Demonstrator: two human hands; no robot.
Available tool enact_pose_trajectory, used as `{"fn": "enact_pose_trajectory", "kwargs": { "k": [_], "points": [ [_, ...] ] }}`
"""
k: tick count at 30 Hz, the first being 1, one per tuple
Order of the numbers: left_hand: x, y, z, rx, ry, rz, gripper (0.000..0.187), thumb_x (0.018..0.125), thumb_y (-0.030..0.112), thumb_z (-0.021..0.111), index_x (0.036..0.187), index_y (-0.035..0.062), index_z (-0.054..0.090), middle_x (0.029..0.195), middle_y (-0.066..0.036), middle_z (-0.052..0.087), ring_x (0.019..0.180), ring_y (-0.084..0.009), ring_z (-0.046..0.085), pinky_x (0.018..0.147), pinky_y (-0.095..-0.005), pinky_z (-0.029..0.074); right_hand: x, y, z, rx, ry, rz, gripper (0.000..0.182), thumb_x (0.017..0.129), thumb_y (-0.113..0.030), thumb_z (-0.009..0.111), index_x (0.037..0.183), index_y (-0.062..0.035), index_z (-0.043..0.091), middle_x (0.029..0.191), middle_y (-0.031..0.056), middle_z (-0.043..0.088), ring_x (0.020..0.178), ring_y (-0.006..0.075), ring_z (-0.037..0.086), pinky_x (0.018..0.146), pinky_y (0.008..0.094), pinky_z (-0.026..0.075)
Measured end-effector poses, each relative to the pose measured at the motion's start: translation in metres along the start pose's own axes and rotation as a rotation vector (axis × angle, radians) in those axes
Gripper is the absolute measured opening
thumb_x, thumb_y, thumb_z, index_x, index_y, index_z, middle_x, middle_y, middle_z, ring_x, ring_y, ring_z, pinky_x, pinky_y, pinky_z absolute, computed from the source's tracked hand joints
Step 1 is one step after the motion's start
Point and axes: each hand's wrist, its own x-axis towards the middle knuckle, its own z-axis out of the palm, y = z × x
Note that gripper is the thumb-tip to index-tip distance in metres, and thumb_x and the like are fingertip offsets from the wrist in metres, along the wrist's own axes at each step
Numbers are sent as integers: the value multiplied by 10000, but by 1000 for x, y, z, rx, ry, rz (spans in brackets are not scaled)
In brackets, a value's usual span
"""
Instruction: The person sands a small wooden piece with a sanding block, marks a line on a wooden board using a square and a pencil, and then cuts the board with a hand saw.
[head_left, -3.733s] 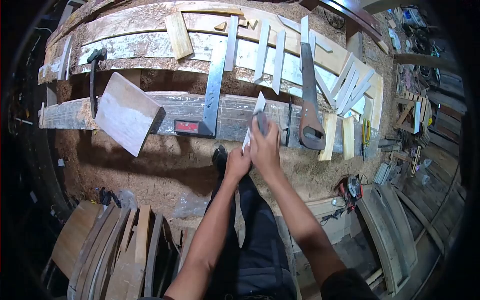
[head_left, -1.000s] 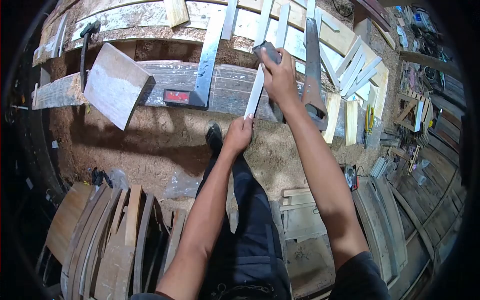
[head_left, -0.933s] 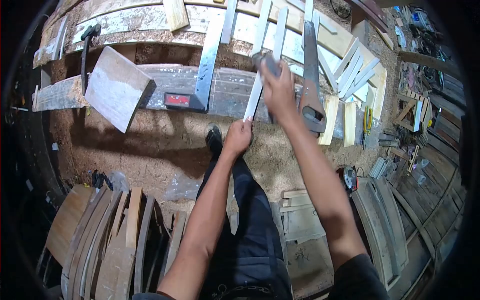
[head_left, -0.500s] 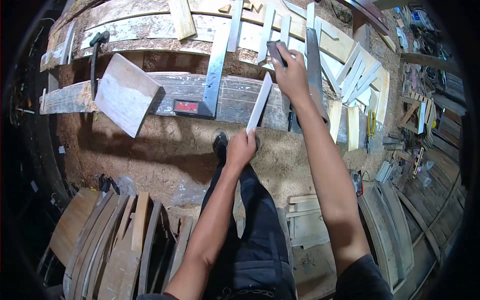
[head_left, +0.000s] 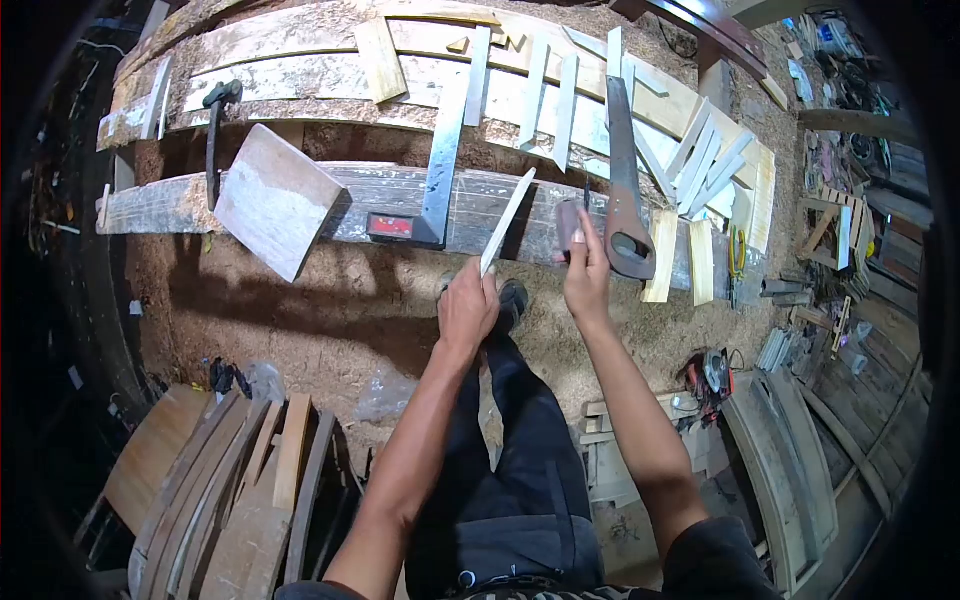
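Observation:
My left hand [head_left: 468,303] grips the lower end of a narrow pale wood strip [head_left: 510,220], which points up and to the right over the bench plank. In my right hand [head_left: 588,272] is a small dark block [head_left: 571,228], held at its side by the fingers, apart from the strip. Just right of that hand lies a handsaw [head_left: 624,180] with its handle toward me. A metal square [head_left: 440,170] rests left of the strip, beside a red and black object [head_left: 390,227].
A wide wooden block [head_left: 278,200] and a hammer [head_left: 213,140] lie at the left of the bench [head_left: 480,190]. Cut strips [head_left: 708,160] and pliers [head_left: 738,250] are at the right. Boards [head_left: 220,480] lean at lower left; a power tool [head_left: 712,375] sits lower right.
My right hand has come down and toward me with the dark block, from beside the saw's blade to near its handle. My left hand and the strip have shifted slightly left.

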Motion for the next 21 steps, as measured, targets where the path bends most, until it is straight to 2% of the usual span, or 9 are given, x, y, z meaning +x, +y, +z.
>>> {"fn": "enact_pose_trajectory", "kwargs": {
  "k": [2,5,7,10,14,16,18,20,21],
  "points": [
    [6,2,-2,54,-102,-82,270,1061,246,506,1120,4,608,887,-323,671,883,-555,633,775,-625,482,-3,3,10,44,23,7,503,1122,-306,476,1540,-28,486,1412,160,603,862,131,644,822,292,539],
    [5,1,-2,117,-166,-104,312,1063,299,490,1077,11,610,858,-343,677,871,-561,650,791,-650,489,-5,2,15,104,-49,14,539,1114,-359,498,1520,-6,497,1437,175,590,957,171,660,864,333,544],
    [9,4,-5,144,-170,-85,331,1059,313,485,1065,9,616,852,-350,683,865,-561,661,799,-658,497,-2,-11,22,-156,-116,-268,544,1062,-344,597,1507,-41,521,1373,217,591,1116,288,647,953,409,532],
    [8,4,-11,185,-196,-55,347,1057,310,479,1053,-3,627,864,-346,690,866,-551,670,799,-651,507,-13,-19,27,-419,-360,-564,559,968,-271,702,1496,-152,560,1275,254,572,1162,421,620,1003,449,519],
    [-4,0,-29,276,-227,-5,319,1036,286,511,1007,-13,616,806,-320,695,784,-512,697,730,-628,545,-16,-20,34,-626,-475,-717,531,976,-273,689,1485,-173,573,1228,272,577,1147,441,623,978,453,530],
    [-15,-5,-34,303,-248,13,299,1031,276,524,981,-10,594,779,-309,693,745,-515,691,697,-630,546,32,-7,36,-498,-403,-255,525,985,-273,679,1488,-171,568,1187,276,581,1135,433,627,965,450,535],
    [-24,-9,-39,309,-286,2,305,1032,283,527,999,-15,585,771,-310,689,732,-522,685,694,-634,543,44,-12,29,-531,-384,-126,513,989,-272,676,1480,-163,574,1153,278,583,1122,425,630,954,445,540],
    [-24,-10,-46,304,-343,-19,343,1040,305,521,1060,-30,591,783,-323,685,746,-533,677,721,-640,535,45,-25,16,-726,-410,-331,495,989,-269,680,1461,-150,590,1126,278,584,1109,418,633,945,439,545],
    [-25,-12,-48,314,-326,4,311,1034,289,528,1029,-18,582,771,-313,688,730,-521,683,701,-633,543,29,-22,21,-662,-437,-395,490,984,-262,686,1452,-148,599,1120,272,585,1098,419,632,936,441,547]
  ]
}}
